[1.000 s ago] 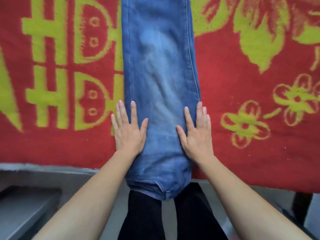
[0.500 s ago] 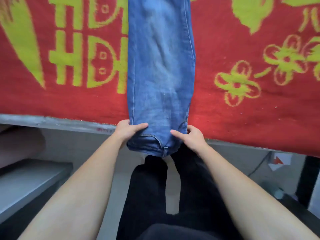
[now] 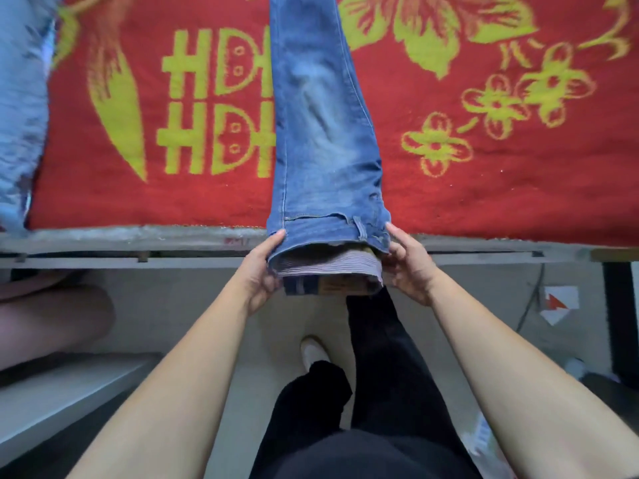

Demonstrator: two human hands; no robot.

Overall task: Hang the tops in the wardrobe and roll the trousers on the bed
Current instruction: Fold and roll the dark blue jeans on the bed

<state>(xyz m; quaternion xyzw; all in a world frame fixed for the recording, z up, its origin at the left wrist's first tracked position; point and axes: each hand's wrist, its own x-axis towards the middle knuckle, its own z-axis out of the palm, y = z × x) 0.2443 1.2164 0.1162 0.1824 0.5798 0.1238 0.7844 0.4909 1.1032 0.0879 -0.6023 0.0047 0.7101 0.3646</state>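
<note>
**Jeans at the bed edge, first turn of the roll in hand**

Observed: one pair of blue jeans [image 3: 321, 133] lies folded lengthwise on a red blanket [image 3: 484, 202] with a yellow-green pattern. The legs run away from the person, toward the far side of the bed [image 3: 138, 243]. The waistband end [image 3: 328, 233] sits at the near edge and overhangs it slightly. It is turned over on itself, so the striped lining [image 3: 328, 264] and an inner label face outward.

Grip: the left hand [image 3: 262, 267] clasps the left corner of that turned end, thumb on top and fingers underneath. The right hand [image 3: 408, 267] clasps the right corner in the same way. Holding both corners keeps the fold square across the full width, which should keep the roll from skewing.

Assessment: rolling is at its start. Nearly the whole leg length lies flat and unrolled. Starting at the bulky waistband would give a firm core.

Also noted: a pale blue garment [image 3: 20, 98] lies at the blanket's left margin, well apart from the jeans; its type cannot be told. No wardrobe is in view.
</note>
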